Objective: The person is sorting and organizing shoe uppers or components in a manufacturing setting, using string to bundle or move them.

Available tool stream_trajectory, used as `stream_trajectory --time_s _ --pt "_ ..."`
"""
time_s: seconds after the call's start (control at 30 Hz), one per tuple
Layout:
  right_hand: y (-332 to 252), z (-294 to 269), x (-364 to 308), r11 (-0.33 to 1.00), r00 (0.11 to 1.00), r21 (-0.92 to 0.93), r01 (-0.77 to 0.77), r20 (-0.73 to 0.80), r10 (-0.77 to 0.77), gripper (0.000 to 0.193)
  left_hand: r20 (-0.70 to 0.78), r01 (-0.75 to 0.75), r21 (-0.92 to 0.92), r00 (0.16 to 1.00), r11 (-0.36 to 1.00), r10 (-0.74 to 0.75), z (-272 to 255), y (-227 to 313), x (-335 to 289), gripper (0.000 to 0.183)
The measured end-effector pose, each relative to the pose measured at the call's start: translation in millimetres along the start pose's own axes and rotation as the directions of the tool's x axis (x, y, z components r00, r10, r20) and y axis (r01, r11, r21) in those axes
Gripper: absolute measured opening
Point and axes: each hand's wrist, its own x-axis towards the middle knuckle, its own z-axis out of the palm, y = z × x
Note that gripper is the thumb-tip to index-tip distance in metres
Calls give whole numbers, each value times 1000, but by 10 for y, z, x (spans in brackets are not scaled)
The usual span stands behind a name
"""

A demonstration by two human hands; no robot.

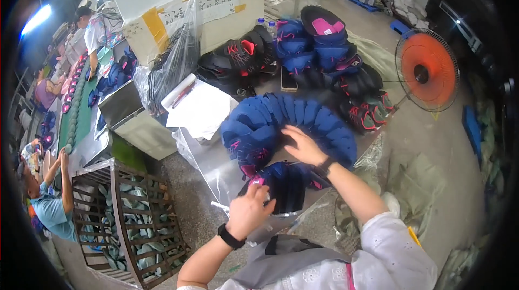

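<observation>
Dark blue shoe uppers (308,114) stand packed in a curved row on the table before me. My right hand (305,147) reaches inside that curve, its fingers stretched out over the uppers at the inner edge. Nearer to me, my left hand (251,209) has bent fingers at a pink patch (257,181) on a blue and black shoe upper (286,182). The fingertips appear to pinch it, though the grip is partly hidden. Another upper with pink laces (254,155) stands at the row's near left end.
Black shoes (232,55), stacked blue uppers (294,44) and a phone (288,79) lie toward the back. White papers (203,109) rest at left, beside a plastic bag (178,57). An orange fan (427,71) stands right. A slatted crate (121,220) and a co-worker (51,203) are left.
</observation>
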Motion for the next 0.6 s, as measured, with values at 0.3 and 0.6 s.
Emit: stream_trajectory --time_s 0.3,0.6 --pt "312 -269 -825 768 750 -573 287 633 192 88 303 -216 248 943 945 136 1124 145 -187 47" --pt "778 -844 -452 885 480 -208 417 877 -20 84 373 -83 403 924 912 -81 616 -285 -219 34"
